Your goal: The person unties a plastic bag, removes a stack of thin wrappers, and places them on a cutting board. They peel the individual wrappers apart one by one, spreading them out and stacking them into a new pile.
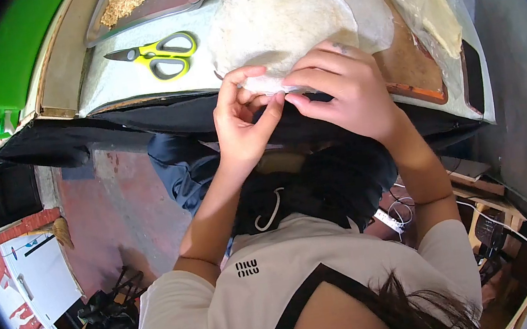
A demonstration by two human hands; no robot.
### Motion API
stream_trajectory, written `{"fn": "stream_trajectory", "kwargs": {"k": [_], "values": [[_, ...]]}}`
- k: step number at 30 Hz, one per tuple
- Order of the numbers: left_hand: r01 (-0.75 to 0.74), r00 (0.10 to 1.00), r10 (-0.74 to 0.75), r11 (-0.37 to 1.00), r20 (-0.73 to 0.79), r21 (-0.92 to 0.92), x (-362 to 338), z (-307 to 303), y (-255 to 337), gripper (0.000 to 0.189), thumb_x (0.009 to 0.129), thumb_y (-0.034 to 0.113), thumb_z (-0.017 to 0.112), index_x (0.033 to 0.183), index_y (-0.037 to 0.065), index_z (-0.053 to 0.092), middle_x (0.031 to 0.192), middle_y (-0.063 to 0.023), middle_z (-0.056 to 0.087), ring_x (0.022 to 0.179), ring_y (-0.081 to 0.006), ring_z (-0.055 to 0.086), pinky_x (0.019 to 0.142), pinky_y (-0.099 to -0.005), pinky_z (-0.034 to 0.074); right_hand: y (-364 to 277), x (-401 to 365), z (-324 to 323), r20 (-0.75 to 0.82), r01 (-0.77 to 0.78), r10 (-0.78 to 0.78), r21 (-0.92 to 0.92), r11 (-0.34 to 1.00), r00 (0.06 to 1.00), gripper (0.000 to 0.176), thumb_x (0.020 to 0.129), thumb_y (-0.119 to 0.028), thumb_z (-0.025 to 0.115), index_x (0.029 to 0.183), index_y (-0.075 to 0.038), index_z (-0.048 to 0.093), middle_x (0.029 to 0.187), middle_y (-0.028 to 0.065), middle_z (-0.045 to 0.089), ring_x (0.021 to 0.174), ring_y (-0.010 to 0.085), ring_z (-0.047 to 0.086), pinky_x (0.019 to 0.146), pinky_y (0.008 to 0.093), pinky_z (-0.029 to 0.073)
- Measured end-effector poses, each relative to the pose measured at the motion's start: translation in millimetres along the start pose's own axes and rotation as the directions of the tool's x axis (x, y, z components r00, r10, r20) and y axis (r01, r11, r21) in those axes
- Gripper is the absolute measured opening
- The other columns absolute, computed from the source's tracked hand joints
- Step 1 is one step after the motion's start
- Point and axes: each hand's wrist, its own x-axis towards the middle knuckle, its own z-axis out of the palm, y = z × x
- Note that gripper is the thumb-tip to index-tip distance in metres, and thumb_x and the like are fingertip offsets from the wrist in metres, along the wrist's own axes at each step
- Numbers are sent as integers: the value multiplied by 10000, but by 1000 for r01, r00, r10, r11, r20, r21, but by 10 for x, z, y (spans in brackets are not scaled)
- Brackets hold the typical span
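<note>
Between my two hands, at the table's front edge, is a small white wrapped roll (262,85). My left hand (240,111) curls round its left end, thumb and fingers closed on it. At the other end, the fingertips of my right hand (339,86) pinch the roll; its underside is hidden by my fingers. Just beyond lies a large round thin wrapper sheet (282,17), its near edge close to my right hand. More pale sheets (373,9) show from under it, on a brown board (413,70).
Yellow-green scissors (161,55) lie left of the sheets. Behind them stands a metal tray (152,10) with crumbly tan filling. At the right are a folded pale sheet (422,7) on clear plastic and a dark phone-like slab (474,79). Black cloth (159,121) hangs along the table's front edge.
</note>
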Motion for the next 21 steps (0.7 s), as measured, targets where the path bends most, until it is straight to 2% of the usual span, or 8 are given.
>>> {"fn": "stream_trajectory", "kwargs": {"k": [4,7,10,14,21], "values": [[-101,995,100,980,14,169,7,6,41,494,841,-84,645,1272,18,426,953,-107,695,924,-135,660,847,-260,516,2,-21,47,-21,22,-23,-53,998,1000,143,675,-125,759,771,-95,658,756,20,626,726,208,617,627,322,503],[-127,992,125,967,26,221,20,-18,17,505,829,-73,658,1268,17,426,906,-118,701,913,-137,666,843,-267,517,-18,-11,63,-11,8,-9,-58,998,1000,129,673,-114,749,753,-91,650,745,28,622,712,216,617,614,328,501],[-120,991,95,940,94,318,19,-45,49,564,817,-124,637,1293,19,368,1033,-143,663,957,-164,642,880,-296,504,-22,5,55,17,-49,49,-6,999,999,121,685,-99,736,752,-85,635,740,38,613,697,228,617,601,339,499],[-107,991,73,929,109,355,13,-55,59,568,810,-129,633,1290,24,371,1038,-140,660,981,-167,633,892,-288,491,-15,-2,66,54,-139,138,14,990,989,141,705,-95,725,776,-77,605,746,48,599,677,243,616,586,356,498],[-63,994,35,960,107,274,21,-61,66,579,805,-127,625,1294,35,360,1049,-129,649,1008,-167,620,911,-294,475,-5,3,86,28,-131,131,27,991,991,153,738,-112,727,840,-89,615,767,53,601,707,250,619,612,369,496]]}}
